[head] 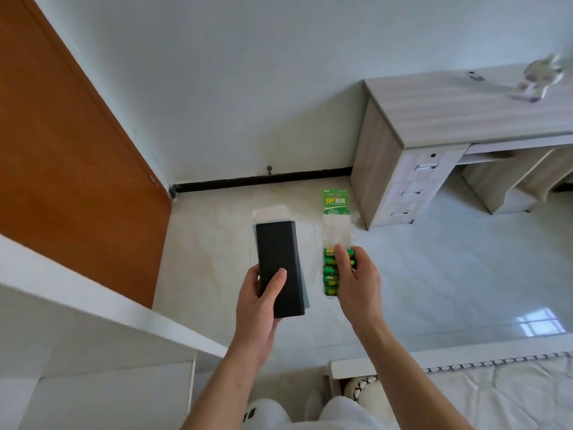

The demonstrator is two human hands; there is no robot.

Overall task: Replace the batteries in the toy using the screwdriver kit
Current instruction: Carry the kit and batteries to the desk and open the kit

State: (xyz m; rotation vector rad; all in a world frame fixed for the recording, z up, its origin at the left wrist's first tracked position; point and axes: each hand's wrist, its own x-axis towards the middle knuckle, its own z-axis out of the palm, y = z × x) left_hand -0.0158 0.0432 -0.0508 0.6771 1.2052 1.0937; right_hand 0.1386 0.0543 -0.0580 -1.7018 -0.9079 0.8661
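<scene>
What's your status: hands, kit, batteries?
Left hand grips black case. Right hand grips green battery pack. Both held above floor, nothing between them. Desk ahead, right.

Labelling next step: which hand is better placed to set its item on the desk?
Right, likely: the right hand, holding the battery pack, is nearer the desk; the left hand grips the black case farther off.

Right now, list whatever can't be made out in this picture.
Head view only.
The black case: closed, contents hidden; the left hand grips its lower end.
The battery pack: battery count unclear, the right hand covers some.
The object on the desk: blurred at the right edge, unidentifiable.
</scene>
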